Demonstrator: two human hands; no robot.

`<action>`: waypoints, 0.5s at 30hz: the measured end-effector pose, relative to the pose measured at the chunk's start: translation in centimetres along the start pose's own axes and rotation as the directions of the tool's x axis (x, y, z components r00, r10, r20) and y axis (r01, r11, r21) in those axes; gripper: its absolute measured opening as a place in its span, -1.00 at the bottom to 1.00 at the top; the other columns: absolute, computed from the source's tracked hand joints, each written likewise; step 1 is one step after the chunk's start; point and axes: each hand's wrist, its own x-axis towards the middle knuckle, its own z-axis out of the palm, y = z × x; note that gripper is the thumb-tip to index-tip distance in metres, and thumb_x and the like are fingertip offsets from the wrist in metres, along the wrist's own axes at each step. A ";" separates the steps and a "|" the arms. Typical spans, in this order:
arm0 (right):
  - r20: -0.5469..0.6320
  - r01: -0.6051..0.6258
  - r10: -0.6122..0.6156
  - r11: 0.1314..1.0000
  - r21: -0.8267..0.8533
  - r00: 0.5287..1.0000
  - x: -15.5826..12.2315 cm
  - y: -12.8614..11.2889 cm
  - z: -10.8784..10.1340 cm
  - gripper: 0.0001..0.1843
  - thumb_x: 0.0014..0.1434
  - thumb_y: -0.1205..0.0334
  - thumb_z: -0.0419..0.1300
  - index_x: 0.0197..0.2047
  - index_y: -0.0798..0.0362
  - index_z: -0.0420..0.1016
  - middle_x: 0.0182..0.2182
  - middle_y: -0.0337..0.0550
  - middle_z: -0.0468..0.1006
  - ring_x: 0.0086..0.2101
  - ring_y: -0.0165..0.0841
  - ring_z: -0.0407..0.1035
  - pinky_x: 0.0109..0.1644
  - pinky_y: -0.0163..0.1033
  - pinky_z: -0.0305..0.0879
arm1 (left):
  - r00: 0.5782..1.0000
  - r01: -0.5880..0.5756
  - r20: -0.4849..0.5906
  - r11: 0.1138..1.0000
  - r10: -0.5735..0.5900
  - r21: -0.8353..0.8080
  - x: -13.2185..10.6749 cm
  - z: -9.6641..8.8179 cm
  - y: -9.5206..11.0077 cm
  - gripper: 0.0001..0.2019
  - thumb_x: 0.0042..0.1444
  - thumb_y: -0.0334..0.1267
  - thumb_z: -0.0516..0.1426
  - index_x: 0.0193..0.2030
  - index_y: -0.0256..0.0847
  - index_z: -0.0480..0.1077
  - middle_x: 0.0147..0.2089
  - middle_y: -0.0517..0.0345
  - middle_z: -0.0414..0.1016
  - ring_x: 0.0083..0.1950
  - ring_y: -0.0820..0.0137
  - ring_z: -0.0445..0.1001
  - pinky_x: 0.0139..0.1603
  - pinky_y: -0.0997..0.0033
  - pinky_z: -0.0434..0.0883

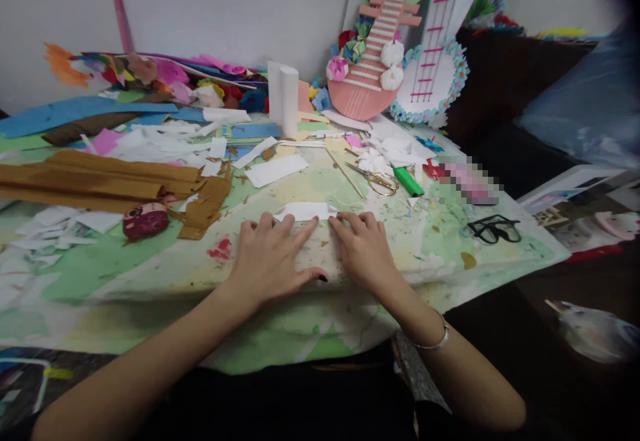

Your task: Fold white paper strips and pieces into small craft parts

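A small strip of white paper point(306, 211) lies on the covered table in front of me, its ends angled as if folded. My left hand point(270, 251) rests at its near left edge, fingers spread, the index fingertip on the paper's lower edge and the thumb stretched out to the side. At the right end, my right hand point(364, 244) touches the paper's corner with its index finger; its other fingers extend forward and its thumb is hidden. Neither hand grips anything. Beyond the strip lie another white paper piece point(277, 170) and a thin wooden stick point(346, 174).
Gold-handled scissors point(383, 183) and a green object point(409, 181) lie to the right, with black glasses point(495, 229) further over. Brown crepe paper point(95, 184) and a dark red mouse-shaped object point(145, 221) are at left. Paper instruments point(365, 87) lean on the wall.
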 end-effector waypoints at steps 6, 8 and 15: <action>-0.040 -0.074 0.077 0.994 0.085 0.996 -0.2 0.3 0.1 -0.54 0.28 0.32 0.02 0.20 -0.09 0.43 0.06 0.03 0.41 -0.01 -0.10 0.13 -0.07 -0.07 0.13 | 0.991 0.134 -0.021 0.990 -0.135 -0.046 0.7 -0.4 2.5 -0.17 0.06 0.43 -0.05 0.36 -0.01 0.18 0.08 -0.21 0.39 0.01 -0.18 0.27 -0.14 -0.11 0.25; -0.048 -0.099 0.104 0.989 0.106 0.993 -0.2 0.3 0.1 -0.54 0.26 0.33 0.04 0.18 -0.13 0.45 0.02 0.04 0.40 -0.02 -0.10 0.14 -0.06 -0.07 0.13 | 0.987 0.157 -0.024 0.986 -0.158 -0.056 0.8 -0.4 3.0 -0.17 0.07 0.42 -0.05 0.34 -0.07 0.22 0.05 -0.22 0.40 0.00 -0.18 0.28 -0.15 -0.09 0.26; -0.068 -0.156 0.166 0.979 0.128 0.984 -0.4 0.0 -0.3 -0.54 0.21 0.33 0.06 0.14 -0.12 0.51 -0.04 0.05 0.40 -0.06 -0.12 0.16 -0.07 -0.07 0.16 | 0.980 0.190 -0.038 0.979 -0.194 -0.072 0.0 -0.2 2.6 -0.22 0.17 0.31 -0.06 0.30 -0.31 0.25 0.16 -0.25 0.39 0.09 -0.15 0.27 -0.03 -0.12 0.24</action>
